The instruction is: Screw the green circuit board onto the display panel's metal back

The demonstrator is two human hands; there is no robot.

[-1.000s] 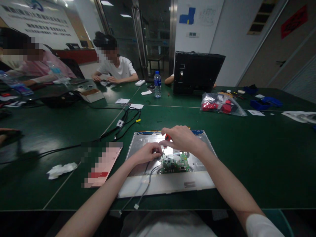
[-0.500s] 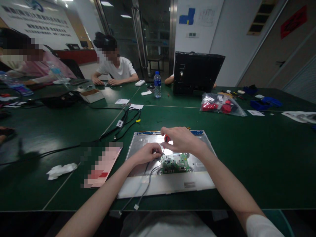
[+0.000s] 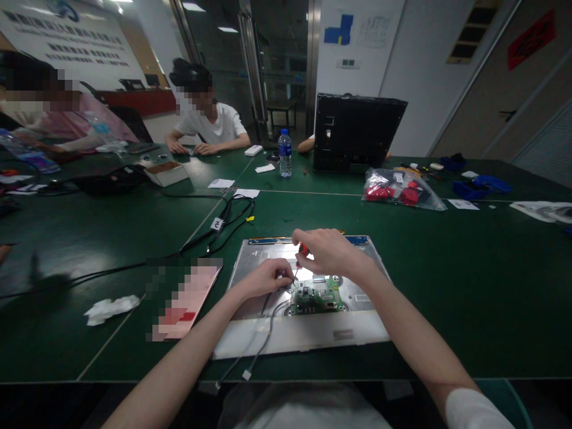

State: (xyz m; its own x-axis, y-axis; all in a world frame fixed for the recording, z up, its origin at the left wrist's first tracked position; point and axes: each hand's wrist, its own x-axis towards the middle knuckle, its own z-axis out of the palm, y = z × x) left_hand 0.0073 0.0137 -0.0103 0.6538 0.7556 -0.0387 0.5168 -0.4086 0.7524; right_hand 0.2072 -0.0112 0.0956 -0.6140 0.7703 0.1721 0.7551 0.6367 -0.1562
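Beyond the right hand (image 3: 328, 250) and off to its right, red pieces are held in a clear plastic bag (image 3: 404, 190) laid on the green table (image 3: 447, 280). Ahead of the grip, a blue-capped water bottle (image 3: 285, 156) is stood upright. Farther out, to the left of both hands, a shallow cardboard box (image 3: 167, 174) is placed with its top open — what is inside cannot be made out.

A red-handled screwdriver (image 3: 304, 249) is gripped by the right hand, the fingers curled about the handle, and its thin shaft is slanted down toward the fingertips of the left hand (image 3: 270, 276). There, thumb and fingers are drawn close together at the far left corner of a green circuit board (image 3: 315, 296); whether anything is pinched cannot be told. The board is mounted on a metal-backed display panel (image 3: 250, 259), below and just nearer than the right hand. Grey cables (image 3: 269, 336) are trailed over the panel's near edge, closer to the body than the left hand.
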